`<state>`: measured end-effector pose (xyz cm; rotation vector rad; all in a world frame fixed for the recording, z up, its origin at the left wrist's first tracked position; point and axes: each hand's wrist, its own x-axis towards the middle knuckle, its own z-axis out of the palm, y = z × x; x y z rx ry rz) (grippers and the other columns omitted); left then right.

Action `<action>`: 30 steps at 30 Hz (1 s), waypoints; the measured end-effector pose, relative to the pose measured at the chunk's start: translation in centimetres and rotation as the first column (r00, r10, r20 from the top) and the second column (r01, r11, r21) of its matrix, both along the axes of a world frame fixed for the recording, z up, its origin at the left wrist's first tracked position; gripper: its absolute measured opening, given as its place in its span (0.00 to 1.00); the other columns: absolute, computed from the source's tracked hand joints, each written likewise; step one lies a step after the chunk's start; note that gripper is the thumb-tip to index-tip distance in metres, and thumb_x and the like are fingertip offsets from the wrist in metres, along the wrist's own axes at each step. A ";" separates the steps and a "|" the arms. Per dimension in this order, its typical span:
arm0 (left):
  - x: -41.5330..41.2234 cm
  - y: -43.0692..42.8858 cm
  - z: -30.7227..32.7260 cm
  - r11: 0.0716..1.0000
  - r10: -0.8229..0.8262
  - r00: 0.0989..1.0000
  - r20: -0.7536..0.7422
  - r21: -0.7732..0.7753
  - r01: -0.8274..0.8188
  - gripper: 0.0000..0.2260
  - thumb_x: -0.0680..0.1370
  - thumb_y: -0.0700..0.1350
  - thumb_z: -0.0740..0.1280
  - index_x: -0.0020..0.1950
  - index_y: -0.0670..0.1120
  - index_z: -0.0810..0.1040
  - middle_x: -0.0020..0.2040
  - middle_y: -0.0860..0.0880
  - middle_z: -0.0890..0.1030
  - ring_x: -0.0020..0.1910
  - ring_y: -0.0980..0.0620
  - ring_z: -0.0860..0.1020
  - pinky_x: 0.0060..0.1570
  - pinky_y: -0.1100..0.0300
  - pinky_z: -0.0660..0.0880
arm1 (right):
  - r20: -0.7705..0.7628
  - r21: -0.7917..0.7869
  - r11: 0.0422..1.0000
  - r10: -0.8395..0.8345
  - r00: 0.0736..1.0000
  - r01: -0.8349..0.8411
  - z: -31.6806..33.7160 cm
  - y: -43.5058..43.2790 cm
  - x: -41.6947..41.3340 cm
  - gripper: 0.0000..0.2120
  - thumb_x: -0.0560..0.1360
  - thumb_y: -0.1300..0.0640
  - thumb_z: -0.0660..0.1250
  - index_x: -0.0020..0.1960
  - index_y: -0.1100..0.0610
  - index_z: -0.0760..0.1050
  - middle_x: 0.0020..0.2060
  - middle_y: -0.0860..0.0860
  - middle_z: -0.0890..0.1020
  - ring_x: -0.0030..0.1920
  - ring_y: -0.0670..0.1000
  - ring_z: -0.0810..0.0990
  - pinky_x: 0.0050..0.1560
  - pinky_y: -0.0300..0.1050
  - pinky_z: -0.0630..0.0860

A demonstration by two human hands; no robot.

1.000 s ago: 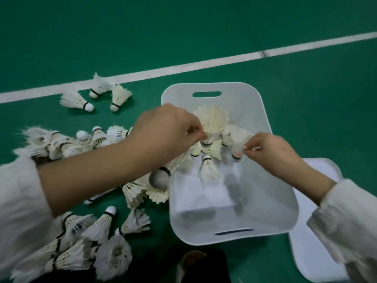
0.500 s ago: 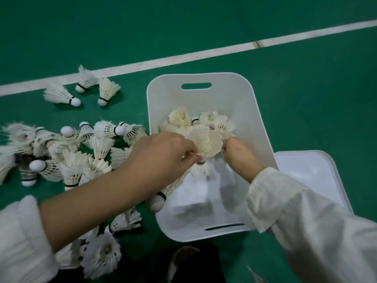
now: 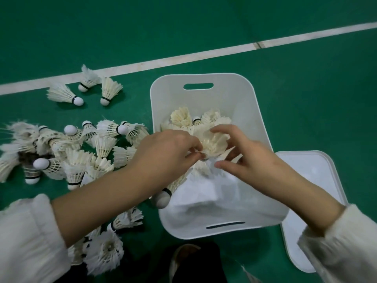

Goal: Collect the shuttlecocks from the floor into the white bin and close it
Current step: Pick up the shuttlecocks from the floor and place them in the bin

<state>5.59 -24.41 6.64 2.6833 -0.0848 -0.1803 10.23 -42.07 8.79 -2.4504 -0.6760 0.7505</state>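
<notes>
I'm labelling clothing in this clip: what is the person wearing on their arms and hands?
The left hand and right hand are bare: no gloves, rings or watch in view. The left sleeve and right sleeve are loose, off-white, soft-looking fabric with gathered cuffs ending partway up the forearms.

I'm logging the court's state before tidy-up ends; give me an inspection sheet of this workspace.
Surface: green court floor, crossed by a white painted line.
Job's things: open white plastic bin holding several binned shuttlecocks; its white lid lies on the floor beside it; many white feather shuttlecocks lie on the floor left of the bin.
Clutter: nothing seen.
Grips: left hand pinches a cream feather shuttlecock over the bin; right hand curls round the same one.
Cables: nothing seen.
Surroundings: what looks like a shoe at the bottom edge.
</notes>
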 end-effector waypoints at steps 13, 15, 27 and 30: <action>0.4 3.3 0.9 0.978 0.057 0.985 0.163 -0.208 -0.022 0.05 0.75 0.46 0.66 0.47 0.45 0.76 0.43 0.51 0.76 0.41 0.54 0.74 0.42 0.58 0.72 | 0.141 -0.198 0.973 -0.091 0.986 0.118 -6.9 2.6 1.5 0.13 0.77 0.49 0.61 0.57 0.51 0.79 0.47 0.52 0.71 0.52 0.56 0.74 0.47 0.46 0.68; 0.2 3.6 0.2 0.988 0.007 0.984 0.179 -0.155 0.021 0.02 0.74 0.41 0.68 0.45 0.43 0.79 0.42 0.49 0.78 0.43 0.51 0.75 0.45 0.55 0.72 | 0.130 -0.263 0.962 -0.039 0.991 0.072 -8.5 3.5 1.4 0.14 0.78 0.49 0.60 0.58 0.53 0.79 0.52 0.56 0.73 0.56 0.59 0.74 0.52 0.49 0.71; -0.5 3.6 -0.9 0.990 -0.024 0.976 0.217 -0.130 0.053 0.10 0.71 0.48 0.65 0.42 0.44 0.83 0.41 0.50 0.79 0.43 0.48 0.76 0.42 0.53 0.73 | 0.045 -0.488 0.872 0.075 0.996 -0.044 -11.9 6.0 2.4 0.18 0.77 0.52 0.59 0.65 0.56 0.70 0.60 0.58 0.71 0.62 0.59 0.69 0.58 0.52 0.70; -0.4 3.5 -1.4 0.991 -0.044 0.977 0.210 -0.117 0.069 0.09 0.72 0.48 0.65 0.42 0.44 0.82 0.41 0.50 0.79 0.43 0.48 0.75 0.43 0.60 0.69 | 0.049 -0.434 0.901 0.039 0.998 -0.013 -9.3 4.4 2.6 0.25 0.75 0.54 0.64 0.70 0.54 0.61 0.60 0.58 0.72 0.59 0.61 0.73 0.54 0.51 0.71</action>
